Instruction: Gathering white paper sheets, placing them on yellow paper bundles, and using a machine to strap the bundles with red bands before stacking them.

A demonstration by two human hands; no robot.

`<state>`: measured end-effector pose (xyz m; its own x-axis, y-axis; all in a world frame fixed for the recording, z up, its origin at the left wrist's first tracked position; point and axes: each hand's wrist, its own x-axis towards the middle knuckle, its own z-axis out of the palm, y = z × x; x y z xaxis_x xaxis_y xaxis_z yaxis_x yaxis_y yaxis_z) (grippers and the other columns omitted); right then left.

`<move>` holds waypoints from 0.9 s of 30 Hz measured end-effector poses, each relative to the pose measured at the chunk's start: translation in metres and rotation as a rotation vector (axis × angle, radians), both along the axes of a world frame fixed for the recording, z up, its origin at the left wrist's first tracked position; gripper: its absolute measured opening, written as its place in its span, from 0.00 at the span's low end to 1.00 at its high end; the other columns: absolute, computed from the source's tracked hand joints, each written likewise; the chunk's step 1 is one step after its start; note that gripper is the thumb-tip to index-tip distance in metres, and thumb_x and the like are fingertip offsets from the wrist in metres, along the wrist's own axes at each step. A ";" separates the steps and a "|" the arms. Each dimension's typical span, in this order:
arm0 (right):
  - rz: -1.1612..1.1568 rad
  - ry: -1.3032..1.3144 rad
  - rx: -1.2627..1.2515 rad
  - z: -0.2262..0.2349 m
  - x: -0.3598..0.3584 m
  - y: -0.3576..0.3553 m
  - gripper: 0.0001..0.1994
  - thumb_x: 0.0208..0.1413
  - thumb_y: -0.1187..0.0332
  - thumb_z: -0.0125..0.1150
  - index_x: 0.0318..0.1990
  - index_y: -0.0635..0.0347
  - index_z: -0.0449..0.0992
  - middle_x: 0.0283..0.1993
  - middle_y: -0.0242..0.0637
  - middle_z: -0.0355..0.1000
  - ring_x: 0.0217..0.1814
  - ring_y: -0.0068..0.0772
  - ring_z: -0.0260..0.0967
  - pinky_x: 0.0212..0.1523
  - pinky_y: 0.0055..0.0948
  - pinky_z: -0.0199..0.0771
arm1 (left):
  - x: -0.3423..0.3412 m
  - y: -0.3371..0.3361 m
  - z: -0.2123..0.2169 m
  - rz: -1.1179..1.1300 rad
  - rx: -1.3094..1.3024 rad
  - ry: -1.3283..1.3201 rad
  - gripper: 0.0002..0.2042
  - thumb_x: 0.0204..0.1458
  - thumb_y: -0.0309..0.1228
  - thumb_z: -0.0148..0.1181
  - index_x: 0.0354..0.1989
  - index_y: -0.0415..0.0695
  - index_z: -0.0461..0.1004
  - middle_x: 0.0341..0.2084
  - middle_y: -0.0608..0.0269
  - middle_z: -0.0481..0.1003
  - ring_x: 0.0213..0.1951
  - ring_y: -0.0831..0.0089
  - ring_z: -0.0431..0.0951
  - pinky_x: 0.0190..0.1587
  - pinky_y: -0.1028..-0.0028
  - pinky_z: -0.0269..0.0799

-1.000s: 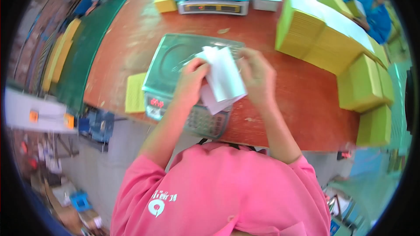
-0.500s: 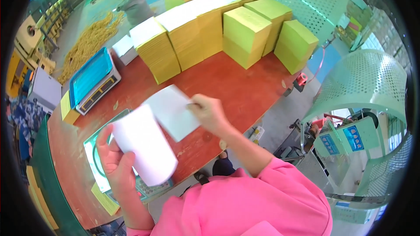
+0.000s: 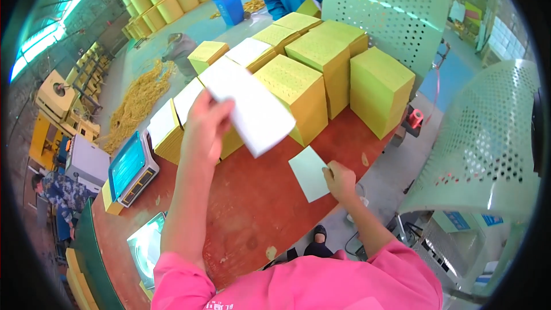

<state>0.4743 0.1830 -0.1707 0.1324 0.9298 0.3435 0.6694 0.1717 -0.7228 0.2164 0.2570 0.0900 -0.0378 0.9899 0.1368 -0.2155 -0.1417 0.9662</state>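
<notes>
L hand (image 3: pixel 204 123) grips white paper stack (image 3: pixel 249 106) raised; R hand (image 3: pixel 340 179) pinches pale sheet (image 3: pixel 310 173) at bench (image 3: pixel 252 206) edge, sheet may slide off.

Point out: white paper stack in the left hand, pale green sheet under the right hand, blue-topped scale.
white paper stack (image 3: pixel 252 109), head view, middle of its top face
pale green sheet (image 3: pixel 309 173), head view, centre of the sheet
blue-topped scale (image 3: pixel 127 164), head view, blue weighing platform

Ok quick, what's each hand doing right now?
Left hand: closed on a stack of white sheets, raised above the table.
Right hand: pinching a single pale sheet on the table.
</notes>
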 end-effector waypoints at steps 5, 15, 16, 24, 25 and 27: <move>0.079 0.136 0.052 0.010 -0.005 0.001 0.09 0.51 0.71 0.62 0.27 0.63 0.68 0.23 0.46 0.67 0.24 0.48 0.67 0.25 0.40 0.65 | 0.028 0.125 -0.041 -0.026 -0.213 -0.137 0.09 0.50 0.22 0.63 0.37 0.44 0.71 0.25 0.69 0.72 0.25 0.82 0.70 0.23 0.82 0.64; 0.101 0.238 0.010 0.009 0.007 0.006 0.09 0.50 0.72 0.64 0.26 0.61 0.68 0.23 0.43 0.67 0.23 0.48 0.68 0.24 0.39 0.67 | 0.050 0.142 -0.059 0.237 -0.276 0.318 0.17 0.47 0.23 0.64 0.46 0.36 0.69 0.25 0.63 0.74 0.21 0.80 0.72 0.17 0.81 0.65; 0.106 0.241 0.009 0.009 0.007 0.006 0.09 0.50 0.72 0.64 0.26 0.61 0.68 0.23 0.43 0.67 0.23 0.48 0.68 0.24 0.39 0.67 | 0.050 0.141 -0.059 0.260 -0.259 0.342 0.20 0.47 0.22 0.64 0.49 0.34 0.68 0.25 0.63 0.73 0.21 0.80 0.72 0.17 0.81 0.65; 0.122 0.235 0.052 0.008 0.007 0.002 0.08 0.49 0.74 0.64 0.27 0.61 0.68 0.23 0.45 0.67 0.23 0.49 0.67 0.23 0.38 0.66 | 0.048 0.137 -0.063 0.248 -0.223 0.553 0.30 0.45 0.24 0.64 0.59 0.30 0.62 0.25 0.62 0.72 0.21 0.78 0.71 0.20 0.79 0.67; 0.124 0.238 0.048 0.007 0.007 0.003 0.08 0.49 0.74 0.64 0.27 0.61 0.68 0.23 0.45 0.67 0.23 0.49 0.67 0.23 0.38 0.66 | 0.046 0.138 -0.064 0.280 -0.187 0.646 0.33 0.44 0.25 0.65 0.60 0.30 0.61 0.25 0.61 0.73 0.22 0.75 0.72 0.23 0.76 0.70; 0.108 0.364 -0.041 0.005 0.009 0.005 0.04 0.51 0.75 0.60 0.29 0.62 0.71 0.24 0.44 0.69 0.25 0.41 0.70 0.26 0.35 0.68 | 0.042 0.139 -0.068 0.358 -0.108 0.816 0.36 0.43 0.28 0.67 0.63 0.32 0.60 0.25 0.63 0.71 0.24 0.75 0.71 0.26 0.75 0.69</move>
<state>0.4838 0.1883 -0.1654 0.1389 0.9571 0.2542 0.3474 0.1933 -0.9176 0.2582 0.3956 0.0223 -0.2783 0.9466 0.1630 0.5837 0.0319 0.8113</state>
